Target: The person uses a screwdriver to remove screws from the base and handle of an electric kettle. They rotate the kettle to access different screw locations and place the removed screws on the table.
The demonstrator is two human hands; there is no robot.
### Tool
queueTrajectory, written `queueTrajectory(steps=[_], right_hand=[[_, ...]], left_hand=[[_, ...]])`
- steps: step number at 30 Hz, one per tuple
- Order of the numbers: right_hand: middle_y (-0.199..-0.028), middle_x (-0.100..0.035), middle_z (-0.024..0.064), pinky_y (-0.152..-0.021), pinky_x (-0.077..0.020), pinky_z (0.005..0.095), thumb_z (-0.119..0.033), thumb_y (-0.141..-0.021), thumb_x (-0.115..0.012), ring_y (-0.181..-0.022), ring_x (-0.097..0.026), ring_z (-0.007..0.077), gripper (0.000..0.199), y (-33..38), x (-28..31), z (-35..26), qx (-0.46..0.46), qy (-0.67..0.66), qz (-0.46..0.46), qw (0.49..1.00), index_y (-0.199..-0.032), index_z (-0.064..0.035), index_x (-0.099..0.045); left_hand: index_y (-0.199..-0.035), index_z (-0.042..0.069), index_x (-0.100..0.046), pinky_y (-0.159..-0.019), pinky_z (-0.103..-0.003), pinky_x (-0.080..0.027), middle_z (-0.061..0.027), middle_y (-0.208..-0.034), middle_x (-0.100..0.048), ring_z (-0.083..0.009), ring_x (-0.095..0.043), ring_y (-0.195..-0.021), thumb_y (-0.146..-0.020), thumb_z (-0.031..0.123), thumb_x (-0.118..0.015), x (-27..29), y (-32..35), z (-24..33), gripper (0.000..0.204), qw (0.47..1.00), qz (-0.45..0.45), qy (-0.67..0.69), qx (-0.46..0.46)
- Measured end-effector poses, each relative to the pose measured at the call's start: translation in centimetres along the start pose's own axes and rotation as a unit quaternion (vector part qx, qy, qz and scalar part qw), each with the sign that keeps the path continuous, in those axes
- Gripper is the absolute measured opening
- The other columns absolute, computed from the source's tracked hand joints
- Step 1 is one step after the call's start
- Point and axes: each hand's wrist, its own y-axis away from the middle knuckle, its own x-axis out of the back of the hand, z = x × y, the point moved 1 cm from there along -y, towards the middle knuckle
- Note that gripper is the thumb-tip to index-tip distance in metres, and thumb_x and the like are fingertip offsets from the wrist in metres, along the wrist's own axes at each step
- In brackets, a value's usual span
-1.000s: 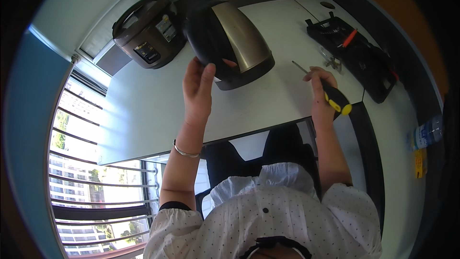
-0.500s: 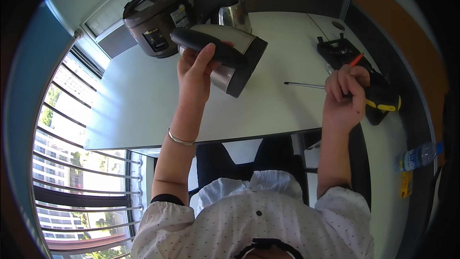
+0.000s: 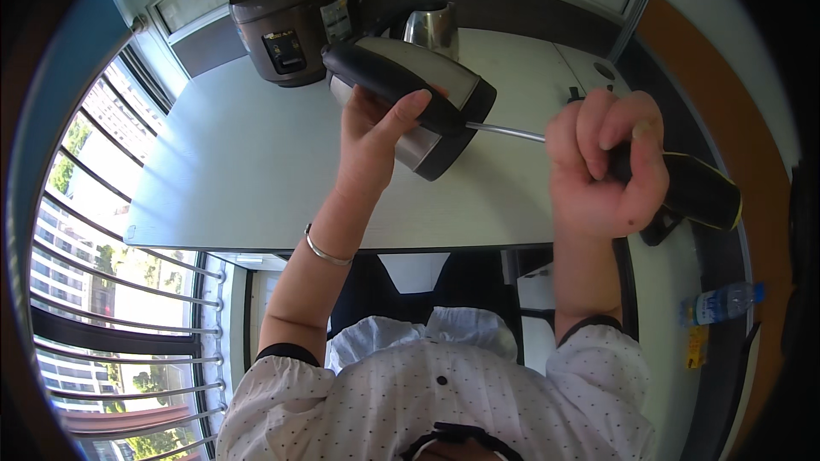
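Kettle (image 3: 410, 107), steel body with black handle, is being held tipped on its side above the bench (image 3: 256, 171), base turned toward the right. Left hand (image 3: 380, 132) is being closed around the black handle, thumb over the top. Right hand (image 3: 602, 166) is being clenched around the black and yellow grip of a screwdriver (image 3: 683, 192); the thin shaft is being pointed at the kettle's black base, tip touching or just at the rim, exact contact cannot be told. Step in hand is judged as the tool being lined up with a fastener on the kettle's underside. Next move is judged as calling for the tip to be seated squarely and the kettle to be kept steady against twist; a slip off the base is the risk.

Bench is pale grey and matt. A dark rice cooker (image 3: 295, 13) is being left standing at its far edge, with a second steel kettle (image 3: 431, 26) just beside it. Window bars (image 3: 102, 290) and greenery are being shown at left; a plastic bottle (image 3: 722, 300) is lying low at right.
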Motion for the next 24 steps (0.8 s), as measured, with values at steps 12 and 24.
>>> queueTrajectory(steps=[12, 24], right_hand=[[-0.059, -0.042, 0.0023, -0.044, -0.0277, 0.0221, -0.009, -0.088, -0.049, -0.044, -0.027, 0.0068, 0.014, 0.1, -0.6, 0.8, -0.017, -0.043, -0.044, 0.998, -0.076, -0.0037, -0.045], [-0.058, -0.049, 0.002, -0.049, -0.0361, 0.0234, -0.021, -0.072, -0.069, -0.052, -0.049, 0.0122, 0.022, 0.5, -3.0, -1.3, -0.038, 0.264, -0.185, 0.946, -0.066, -0.0066, -0.053]], left_hand=[[-0.111, -0.002, -0.048, -0.091, -0.031, -0.047, -0.013, -0.1, -0.066, -0.0178, -0.062, -0.097, -0.081, 0.005, -0.068, -0.9, 0.6, 0.0, 0.036, 1.0, -0.017, 0.007, -0.016], [-0.112, -0.004, -0.046, -0.089, -0.031, -0.049, -0.0149, -0.1, -0.065, -0.0187, -0.062, -0.096, -0.081, 0.002, -0.067, -1.2, 0.7, -0.2, 0.038, 0.999, -0.026, 0.03, -0.019]])
